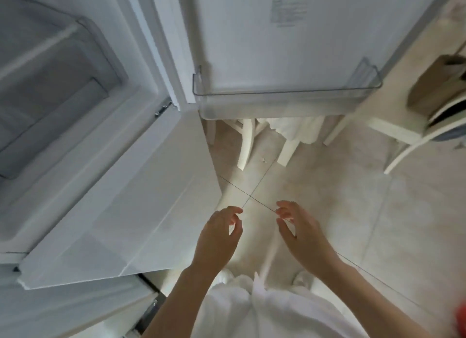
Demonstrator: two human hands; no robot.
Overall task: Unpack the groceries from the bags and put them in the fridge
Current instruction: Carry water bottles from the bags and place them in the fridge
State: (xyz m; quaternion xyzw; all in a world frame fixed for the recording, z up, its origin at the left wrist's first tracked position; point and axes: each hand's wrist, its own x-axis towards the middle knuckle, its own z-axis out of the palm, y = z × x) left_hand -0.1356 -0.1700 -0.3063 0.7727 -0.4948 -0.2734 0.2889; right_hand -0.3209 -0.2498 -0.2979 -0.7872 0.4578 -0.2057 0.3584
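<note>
The white fridge (75, 126) stands open on the left, with a clear drawer (50, 90) inside. Its door (277, 35) swings out ahead of me and carries a clear, bare door shelf (285, 98) at the bottom. A brown paper bag (438, 88) sits on a white chair at the right edge. My left hand (216, 239) and my right hand (302, 231) hang over the tiled floor, side by side. Both have loosely curled fingers and hold nothing.
The lower fridge door (121, 211) is closed below the open compartment, left of my hands. White chair legs (245, 146) and a white cloth show under the open door. A white chair (408, 141) stands at the right. Pale floor tiles (378, 211) spread ahead.
</note>
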